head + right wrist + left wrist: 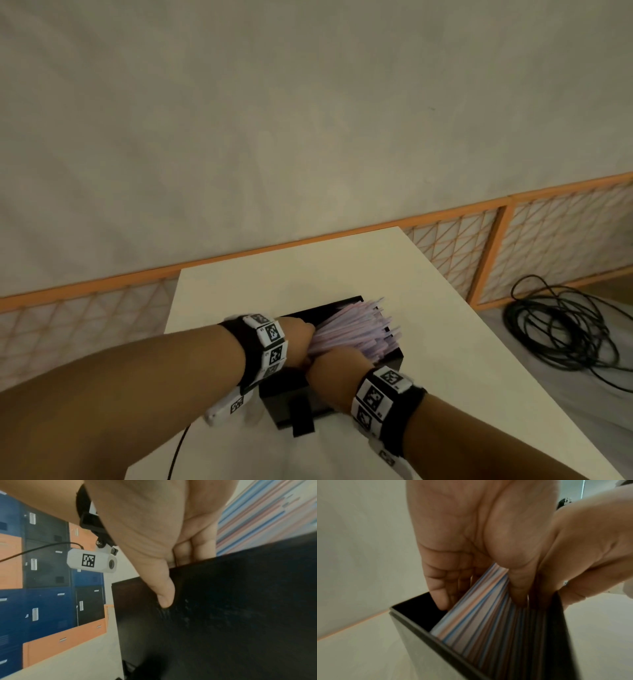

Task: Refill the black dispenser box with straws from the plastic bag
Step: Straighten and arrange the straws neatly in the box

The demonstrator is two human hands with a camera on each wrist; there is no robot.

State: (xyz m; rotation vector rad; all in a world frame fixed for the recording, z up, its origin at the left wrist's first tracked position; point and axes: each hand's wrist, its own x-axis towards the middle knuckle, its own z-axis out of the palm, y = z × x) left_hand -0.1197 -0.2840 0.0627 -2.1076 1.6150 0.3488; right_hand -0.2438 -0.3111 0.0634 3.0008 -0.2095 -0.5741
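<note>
A black dispenser box (291, 404) stands on the white table (428, 359), open at the top. A bundle of pale pink and blue straws (356, 329) lies slanted in it, with the far ends sticking out over the far rim. My left hand (303, 337) reaches into the box and grips the near end of the straws (488, 622) between fingers (440, 595) and thumb. My right hand (325, 365) pinches the box wall (240, 601), thumb outside and fingers (193, 550) inside beside the straws (257, 513). No plastic bag is in view.
The table's right edge runs close past the box. On the floor at the right lies a coil of black cable (561, 335). An orange lattice fence (479, 253) stands behind the table. Blue, orange and black lockers (42, 588) show in the right wrist view.
</note>
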